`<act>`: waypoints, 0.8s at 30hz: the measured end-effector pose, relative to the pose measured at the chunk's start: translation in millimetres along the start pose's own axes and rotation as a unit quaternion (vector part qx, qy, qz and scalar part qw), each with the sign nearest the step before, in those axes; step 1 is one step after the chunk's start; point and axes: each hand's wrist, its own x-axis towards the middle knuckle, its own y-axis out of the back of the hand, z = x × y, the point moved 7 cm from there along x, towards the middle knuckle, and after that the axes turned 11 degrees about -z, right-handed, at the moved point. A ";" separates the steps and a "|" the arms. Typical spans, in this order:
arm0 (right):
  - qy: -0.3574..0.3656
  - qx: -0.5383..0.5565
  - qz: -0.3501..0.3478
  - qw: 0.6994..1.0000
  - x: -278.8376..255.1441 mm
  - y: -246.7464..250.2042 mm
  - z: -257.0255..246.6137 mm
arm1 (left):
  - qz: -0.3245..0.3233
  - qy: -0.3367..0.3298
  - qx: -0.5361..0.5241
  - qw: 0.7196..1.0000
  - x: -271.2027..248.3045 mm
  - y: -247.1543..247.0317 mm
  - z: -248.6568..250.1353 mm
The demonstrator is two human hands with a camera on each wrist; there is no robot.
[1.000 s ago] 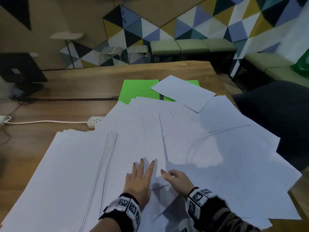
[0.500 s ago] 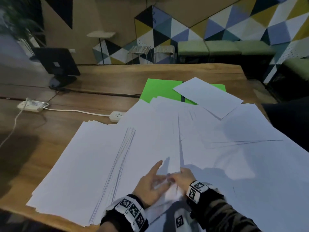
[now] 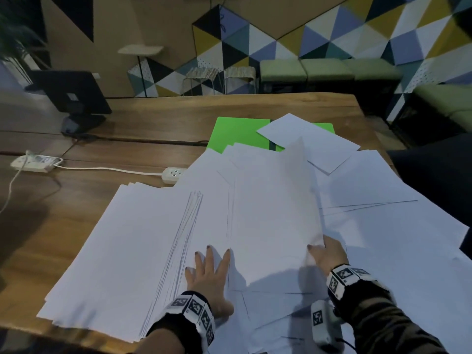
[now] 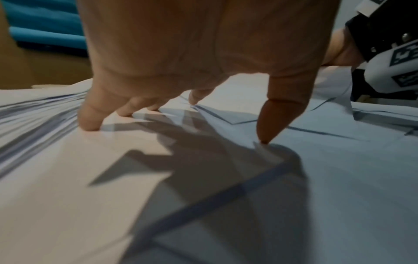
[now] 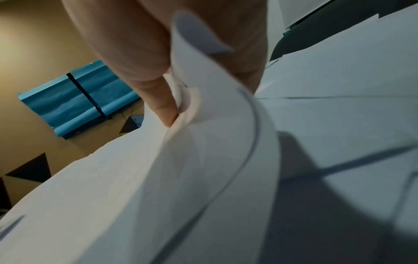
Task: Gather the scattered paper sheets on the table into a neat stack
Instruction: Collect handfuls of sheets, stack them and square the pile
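Note:
Many white paper sheets (image 3: 370, 190) lie scattered over the wooden table (image 3: 158, 118). A thicker pile of sheets (image 3: 127, 246) sits at the left. My left hand (image 3: 208, 270) lies flat with spread fingers (image 4: 89, 116) pressing on the sheets near the front. My right hand (image 3: 325, 254) pinches the near corner of a lifted white sheet (image 3: 275, 200) that curves upward. In the right wrist view the thumb (image 5: 158, 100) clamps the bent sheet (image 5: 203, 142) against the fingers.
A green folder (image 3: 240, 134) lies under the far sheets, with one separate sheet (image 3: 306, 139) on it. A white power strip (image 3: 173, 173) and its cable lie left of the papers. A dark monitor (image 3: 69, 95) stands far left. A dark chair (image 3: 434, 180) is at the right.
My right hand has moved rightward and raised one sheet by its corner. My left hand has spread flat on the sheets again, after both hands met at the corner. The head camera has turned left.

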 end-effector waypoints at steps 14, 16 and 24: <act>-0.008 -0.034 -0.022 0.999 -9.9 -2.5 12.5 | 0.095 0.003 -0.115 0.989 -7.6 38.5 -1.8; -0.009 -0.041 -0.033 0.999 -11.5 -7.8 13.2 | 0.140 -0.041 -0.180 0.973 -19.5 61.1 8.7; -0.010 -0.041 -0.105 0.994 -14.0 -31.2 19.8 | 0.064 -0.254 -0.302 0.917 -34.5 78.6 105.5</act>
